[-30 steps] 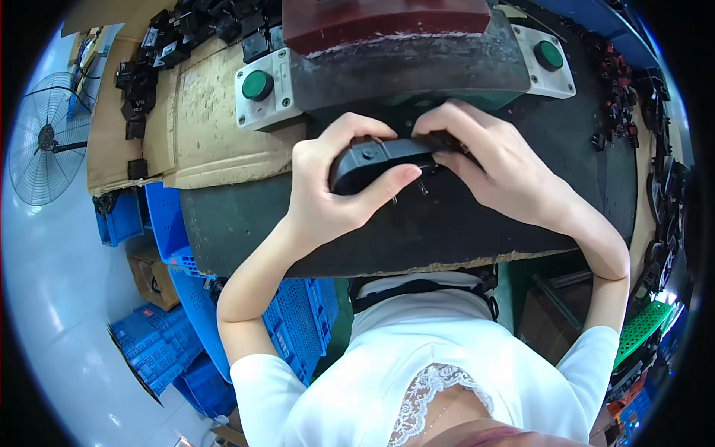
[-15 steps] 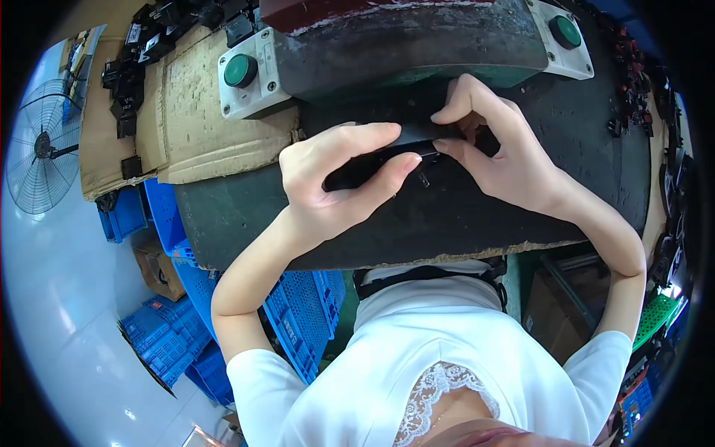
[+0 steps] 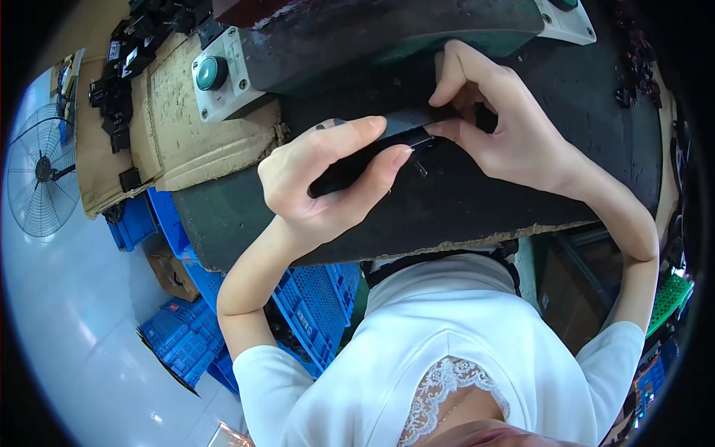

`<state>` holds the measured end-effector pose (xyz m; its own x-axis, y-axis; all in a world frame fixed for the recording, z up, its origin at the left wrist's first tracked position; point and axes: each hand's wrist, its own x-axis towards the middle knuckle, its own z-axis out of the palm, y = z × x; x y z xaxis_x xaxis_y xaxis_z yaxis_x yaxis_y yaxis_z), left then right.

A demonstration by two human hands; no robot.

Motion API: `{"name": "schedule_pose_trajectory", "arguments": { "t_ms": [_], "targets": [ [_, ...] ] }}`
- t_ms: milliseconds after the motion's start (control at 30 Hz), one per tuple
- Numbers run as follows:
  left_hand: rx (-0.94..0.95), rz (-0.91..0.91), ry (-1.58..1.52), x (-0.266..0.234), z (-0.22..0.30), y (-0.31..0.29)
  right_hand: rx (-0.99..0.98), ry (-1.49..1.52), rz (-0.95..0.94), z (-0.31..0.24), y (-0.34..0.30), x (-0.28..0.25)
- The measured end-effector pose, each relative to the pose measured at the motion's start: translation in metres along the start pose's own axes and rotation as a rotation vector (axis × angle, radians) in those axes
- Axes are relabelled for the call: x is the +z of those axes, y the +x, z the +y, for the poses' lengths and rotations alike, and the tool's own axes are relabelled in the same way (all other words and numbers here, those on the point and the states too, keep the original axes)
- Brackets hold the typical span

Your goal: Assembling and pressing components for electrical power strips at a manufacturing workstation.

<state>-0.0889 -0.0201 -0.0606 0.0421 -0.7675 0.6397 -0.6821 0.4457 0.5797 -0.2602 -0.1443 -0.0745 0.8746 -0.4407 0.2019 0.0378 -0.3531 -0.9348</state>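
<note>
A black, smooth-faced plastic piece is held between my two hands above the dark worktop. My left hand pinches its left end, with the thumb below and the fingers above. The fingers of my right hand are closed at its right end, the thumb and curled index finger near its edge. A small shiny prong-like bit shows just under the piece; I cannot tell whether it is joined to it. My fingers hide much of the piece, so its exact kind does not show.
A dark machine base stands behind my hands, with a green push button in a pale box at its left. Black plug-like parts lie on cardboard. Blue crates stand lower left. A fan is at far left.
The whole view has shifted slightly, with the machine base now higher and further left. Both hands keep their hold on the black piece, which looks tilted a little more.
</note>
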Motion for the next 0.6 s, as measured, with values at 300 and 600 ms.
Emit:
{"name": "schedule_pose_trajectory", "arguments": {
  "t_ms": [300,600],
  "targets": [
    [-0.123,0.002,-0.050,-0.004,0.000,-0.001,0.080,-0.002,-0.032,-0.001,0.002,-0.002],
    [-0.235,0.092,-0.116,-0.014,-0.015,-0.002,-0.042,-0.003,-0.058,-0.002,0.005,-0.011]
  ]
}}
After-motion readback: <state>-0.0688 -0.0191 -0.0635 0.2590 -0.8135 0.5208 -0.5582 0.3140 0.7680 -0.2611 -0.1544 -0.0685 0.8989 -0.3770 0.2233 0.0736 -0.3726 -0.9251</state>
